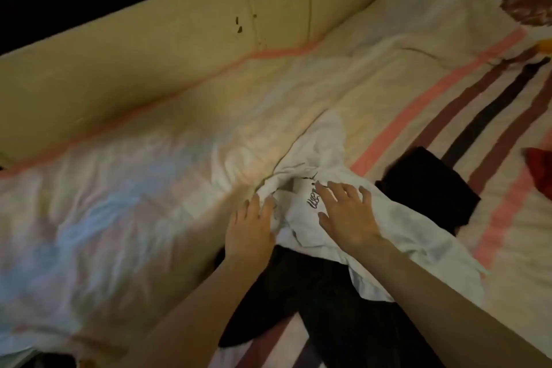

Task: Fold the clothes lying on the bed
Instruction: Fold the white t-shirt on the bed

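Observation:
A white T-shirt with black lettering lies crumpled in the middle of the bed. My right hand lies flat on it with fingers spread, just right of the print. At the shirt's bunched left edge, my left hand touches the fabric with nearly straight fingers. Under the shirt a dark garment spreads toward me. A folded black garment sits just right of the shirt.
The bed has a cream sheet with pink, brown and dark stripes on the right. A red cloth shows at the right edge. A yellowish padded wall panel runs along the far side.

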The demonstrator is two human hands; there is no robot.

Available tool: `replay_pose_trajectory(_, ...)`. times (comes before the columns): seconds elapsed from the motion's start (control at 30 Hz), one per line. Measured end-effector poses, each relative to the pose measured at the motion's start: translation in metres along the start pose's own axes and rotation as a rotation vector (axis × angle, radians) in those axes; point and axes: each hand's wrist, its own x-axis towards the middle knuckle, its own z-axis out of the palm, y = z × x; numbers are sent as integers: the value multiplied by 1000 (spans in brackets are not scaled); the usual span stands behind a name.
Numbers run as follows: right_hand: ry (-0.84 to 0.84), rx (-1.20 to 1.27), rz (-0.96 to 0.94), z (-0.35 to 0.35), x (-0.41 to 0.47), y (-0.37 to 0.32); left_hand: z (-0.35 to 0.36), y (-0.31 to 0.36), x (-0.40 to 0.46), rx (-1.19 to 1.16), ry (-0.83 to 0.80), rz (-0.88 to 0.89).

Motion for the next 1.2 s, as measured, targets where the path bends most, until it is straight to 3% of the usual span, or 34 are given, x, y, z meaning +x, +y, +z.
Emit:
replay_pose_trajectory(0.07, 30, -15, -28, 26, 30, 4, 18, -13, 31, -30, 13, -43)
replay_pose_trajectory(0.27, -93, 26, -119, 86, 115, 21, 77, -36, 102, -124, 77, -55)
replay_pose_trajectory(0.5, -12, 97, -431, 127, 179, 14, 101, -40, 139, -387, 224, -171)
replay_pose_trajectory(0.67, 105, 141, -499, 143, 191, 4, 100, -43, 143, -465, 287, -195)
replay_pose_trajectory(0.9, 210, 247, -399, 111, 173, 14, 79, -37, 133, -638, 399, -217)
replay_pose_trajectory(1.07, 117, 344, -217, 62, 140, 27, 47, -29, 118, -789, 417, -162)
replay_pose_trajectory(1.2, 179, 459, -151, 16, 110, 36, 7, -16, 101, -995, 356, -116)
